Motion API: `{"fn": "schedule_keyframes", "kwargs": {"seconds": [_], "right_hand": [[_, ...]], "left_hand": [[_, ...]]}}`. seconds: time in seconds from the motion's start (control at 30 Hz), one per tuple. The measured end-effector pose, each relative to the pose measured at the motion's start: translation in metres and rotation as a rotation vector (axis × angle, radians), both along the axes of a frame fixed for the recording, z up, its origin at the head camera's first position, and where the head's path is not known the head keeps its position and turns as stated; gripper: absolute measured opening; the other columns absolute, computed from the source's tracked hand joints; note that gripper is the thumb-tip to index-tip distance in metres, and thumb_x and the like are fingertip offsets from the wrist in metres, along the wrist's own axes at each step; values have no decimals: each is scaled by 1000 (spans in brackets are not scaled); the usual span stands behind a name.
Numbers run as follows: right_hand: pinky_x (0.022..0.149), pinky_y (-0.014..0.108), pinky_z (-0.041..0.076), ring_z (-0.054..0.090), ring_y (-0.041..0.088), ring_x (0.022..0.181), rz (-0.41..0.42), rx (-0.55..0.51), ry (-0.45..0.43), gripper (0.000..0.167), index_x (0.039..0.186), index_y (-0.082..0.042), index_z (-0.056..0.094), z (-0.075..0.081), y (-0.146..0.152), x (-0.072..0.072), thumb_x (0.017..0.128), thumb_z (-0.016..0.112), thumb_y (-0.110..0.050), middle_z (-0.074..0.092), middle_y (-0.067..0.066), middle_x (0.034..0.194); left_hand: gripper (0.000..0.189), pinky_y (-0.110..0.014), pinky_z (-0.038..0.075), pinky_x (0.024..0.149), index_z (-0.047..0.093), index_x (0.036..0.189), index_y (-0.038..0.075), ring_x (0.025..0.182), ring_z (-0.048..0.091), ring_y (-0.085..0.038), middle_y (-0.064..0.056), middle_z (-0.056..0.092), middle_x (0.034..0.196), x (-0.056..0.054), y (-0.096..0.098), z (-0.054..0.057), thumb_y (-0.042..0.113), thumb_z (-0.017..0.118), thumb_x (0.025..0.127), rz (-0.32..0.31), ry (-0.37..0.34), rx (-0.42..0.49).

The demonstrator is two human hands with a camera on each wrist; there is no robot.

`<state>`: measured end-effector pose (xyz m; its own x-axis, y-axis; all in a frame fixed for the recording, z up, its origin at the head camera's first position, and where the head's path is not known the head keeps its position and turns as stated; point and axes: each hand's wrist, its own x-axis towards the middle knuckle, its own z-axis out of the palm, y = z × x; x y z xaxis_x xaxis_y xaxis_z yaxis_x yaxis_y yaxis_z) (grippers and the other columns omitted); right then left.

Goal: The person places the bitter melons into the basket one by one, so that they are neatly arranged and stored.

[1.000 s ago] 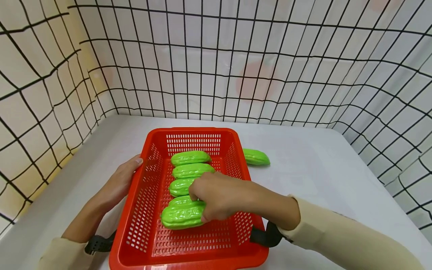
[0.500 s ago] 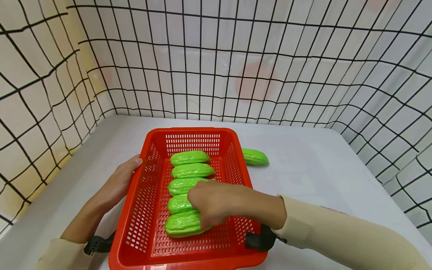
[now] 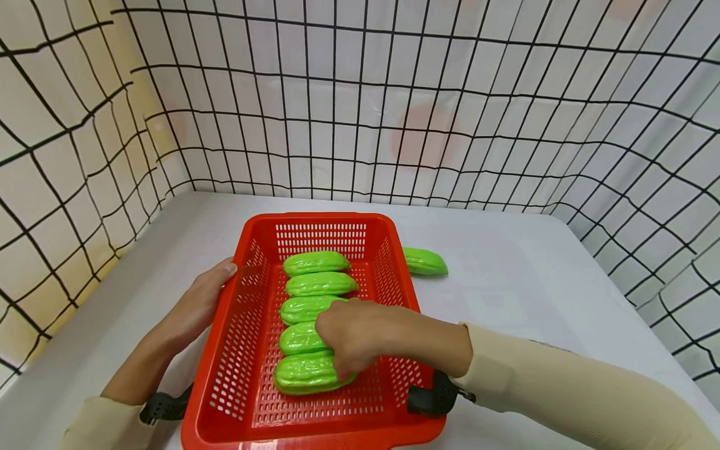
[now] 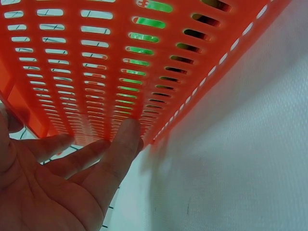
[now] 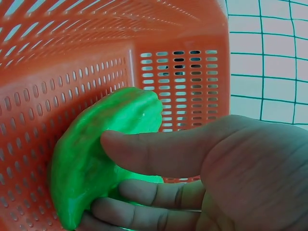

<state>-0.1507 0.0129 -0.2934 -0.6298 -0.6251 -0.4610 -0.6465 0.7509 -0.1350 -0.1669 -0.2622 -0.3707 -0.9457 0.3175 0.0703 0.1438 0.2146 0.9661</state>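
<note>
Several glossy, ridged green bitter melons [image 3: 318,284] lie crosswise in a row inside a red plastic basket [image 3: 388,431] with slotted walls. My right hand [image 3: 357,334] reaches in over the right rim and holds the nearest bitter melon [image 3: 306,375] at its right end. In the right wrist view, the thumb lies along that bitter melon [image 5: 77,168] and the fingers are below it. My left hand [image 3: 197,303] is at the basket's left side, its fingertips near the rim. The left wrist view shows its extended fingers [image 4: 118,159] against the slotted wall.
Another bitter melon [image 3: 425,262] lies on the white tabletop [image 3: 506,269], just right of the basket and partly hidden by it. Black wire grid [image 3: 360,125] stands along the back and both sides.
My right hand has lowered the nearest bitter melon toward the front of the basket, at the end of the row. The melon behind it now shows more. My left hand stays put.
</note>
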Motion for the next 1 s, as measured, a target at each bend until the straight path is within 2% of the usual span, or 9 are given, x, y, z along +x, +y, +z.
{"fn": "schedule_keyframes", "kwargs": {"seconds": [0.27, 0.53, 0.8, 1.0], "right_hand": [[46, 27, 31, 31, 10, 55, -12, -3, 15, 42, 62, -17, 50, 2, 0, 0, 75, 89, -23, 29, -8, 55], [52, 29, 37, 42, 12, 62, -22, -11, 19, 41, 72, -20, 55, 6, 2, 1, 76, 90, -40, 42, -7, 65], [61, 31, 50, 57, 13, 79, -66, -51, 9, 37, 94, -20, 65, 20, 5, -2, 77, 88, -43, 60, -9, 82], [58, 31, 52, 59, 14, 77, -105, -106, 12, 38, 101, -18, 66, 35, 11, -4, 81, 84, -44, 60, -8, 82]], "left_hand": [[54, -50, 62, 71, 31, 151, 4, 90, 75, -36, -32, 57, 123, 0, 0, 0, 41, 30, 111, -8, 6, 5], [55, -50, 62, 70, 30, 152, 5, 89, 75, -36, -32, 57, 124, 0, 0, 0, 42, 30, 111, -4, 7, -2], [54, -50, 62, 70, 30, 152, 5, 88, 75, -36, -32, 58, 123, 0, -1, -1, 41, 30, 111, -7, 4, 4], [55, -50, 62, 70, 30, 152, 6, 88, 75, -35, -31, 58, 123, 0, 0, -1, 43, 30, 111, 3, 3, -8]]}}
